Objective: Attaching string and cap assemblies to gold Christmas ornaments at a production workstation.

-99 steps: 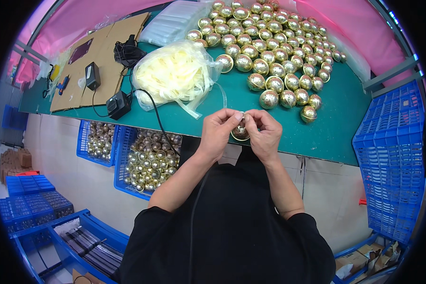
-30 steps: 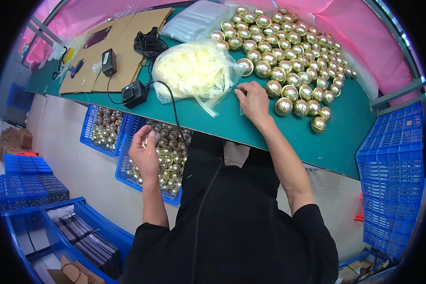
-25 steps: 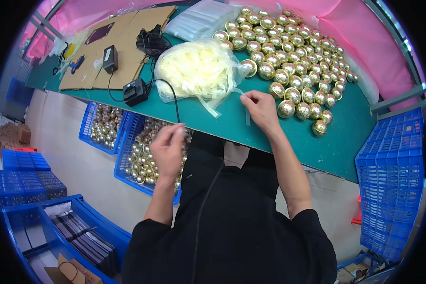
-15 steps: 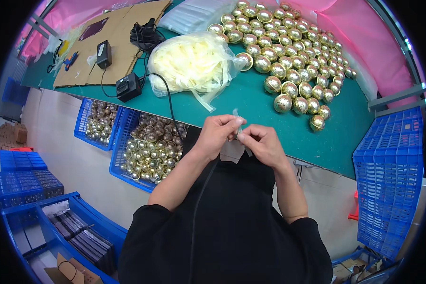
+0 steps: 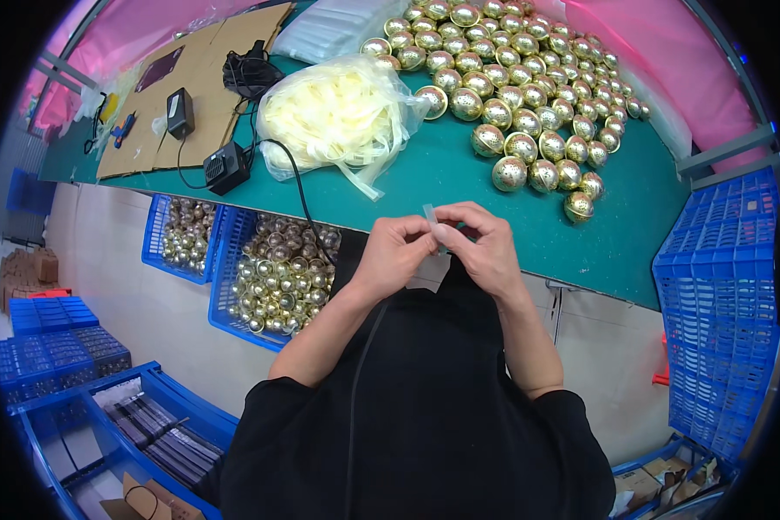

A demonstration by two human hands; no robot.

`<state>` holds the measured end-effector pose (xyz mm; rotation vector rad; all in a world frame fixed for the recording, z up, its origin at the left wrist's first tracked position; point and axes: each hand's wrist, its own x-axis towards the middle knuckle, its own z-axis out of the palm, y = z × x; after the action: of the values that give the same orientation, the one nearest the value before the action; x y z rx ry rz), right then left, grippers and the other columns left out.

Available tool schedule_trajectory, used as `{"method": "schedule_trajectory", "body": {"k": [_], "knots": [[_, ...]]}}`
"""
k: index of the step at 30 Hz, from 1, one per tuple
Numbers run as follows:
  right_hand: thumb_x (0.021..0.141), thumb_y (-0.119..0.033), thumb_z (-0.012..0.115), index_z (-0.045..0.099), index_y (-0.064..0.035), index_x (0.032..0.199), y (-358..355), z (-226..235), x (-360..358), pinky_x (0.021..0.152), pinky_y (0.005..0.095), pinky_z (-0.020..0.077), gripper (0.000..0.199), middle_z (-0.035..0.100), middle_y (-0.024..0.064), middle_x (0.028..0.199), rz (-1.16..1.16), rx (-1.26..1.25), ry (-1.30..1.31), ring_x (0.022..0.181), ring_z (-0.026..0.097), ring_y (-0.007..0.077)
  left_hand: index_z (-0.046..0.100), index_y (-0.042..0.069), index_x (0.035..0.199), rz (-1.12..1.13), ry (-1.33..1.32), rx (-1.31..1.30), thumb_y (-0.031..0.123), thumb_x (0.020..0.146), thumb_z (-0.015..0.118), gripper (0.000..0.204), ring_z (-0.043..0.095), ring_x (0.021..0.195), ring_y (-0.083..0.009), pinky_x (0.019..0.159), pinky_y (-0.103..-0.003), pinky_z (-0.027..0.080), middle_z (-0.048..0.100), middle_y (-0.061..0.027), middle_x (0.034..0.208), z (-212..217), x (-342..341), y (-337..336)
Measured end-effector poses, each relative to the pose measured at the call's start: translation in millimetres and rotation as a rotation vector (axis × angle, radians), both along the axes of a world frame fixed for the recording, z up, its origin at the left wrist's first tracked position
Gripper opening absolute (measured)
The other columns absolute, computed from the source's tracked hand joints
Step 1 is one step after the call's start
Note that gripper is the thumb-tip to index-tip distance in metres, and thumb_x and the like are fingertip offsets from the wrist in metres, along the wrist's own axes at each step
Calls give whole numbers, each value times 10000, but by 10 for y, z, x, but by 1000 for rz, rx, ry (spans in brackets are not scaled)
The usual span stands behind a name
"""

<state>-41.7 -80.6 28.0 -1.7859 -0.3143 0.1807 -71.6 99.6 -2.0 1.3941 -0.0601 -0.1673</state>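
Note:
A short end of a pale, translucent ribbon strip (image 5: 430,213) sticks up between my hands at the front edge of the table. My left hand (image 5: 395,256) is closed, with thumb and fingers pinching the strip from the left. From the right, my right hand (image 5: 485,248) pinches it too, its thumb close to the left fingertips. The fingers hide the rest of the strip. Just below them a pale grey patch (image 5: 430,272) shows against my black clothing; I cannot tell what it is. A clear bag of cream ribbon strips (image 5: 329,117) lies beyond my left hand.
Many gold ball ornaments (image 5: 509,173) cover the right of the green table (image 5: 611,247). Black power adapters (image 5: 226,167) and a cable lie near cardboard (image 5: 147,139). Blue baskets of ornaments (image 5: 273,286) stand below the left edge; stacked blue crates (image 5: 719,303) rise at right.
My right hand has moved in closer against my left, its fingers now higher around the strip. The view has shifted slightly, so the things on the table sit a little further left.

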Motion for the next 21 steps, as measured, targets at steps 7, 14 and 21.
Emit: {"method": "schedule_trajectory", "body": {"k": [7,14,21], "knots": [[934,-108,746,766,27,984,62,-137,33,747,293,518,146,741,94,984,-50,91,-54,873,671,154,759,-34,979,187,-63,189,98,948,755,135,551,711,-45,623,-242,460,683,-11,838,-15,-47,-16],[984,-138,731,759,25,1010,10,-192,-41,741,269,500,168,740,41,915,-3,-3,-21,817,629,94,729,-36,1013,191,-141,106,80,958,744,129,602,746,-63,641,-233,475,684,-24,860,88,33,7],[1009,-131,702,716,34,1025,81,-242,-149,580,242,452,166,705,2,851,-121,178,195,698,575,48,679,5,941,114,35,-5,134,1019,663,152,571,703,-57,627,-223,454,637,1,783,-39,122,-38]]}}
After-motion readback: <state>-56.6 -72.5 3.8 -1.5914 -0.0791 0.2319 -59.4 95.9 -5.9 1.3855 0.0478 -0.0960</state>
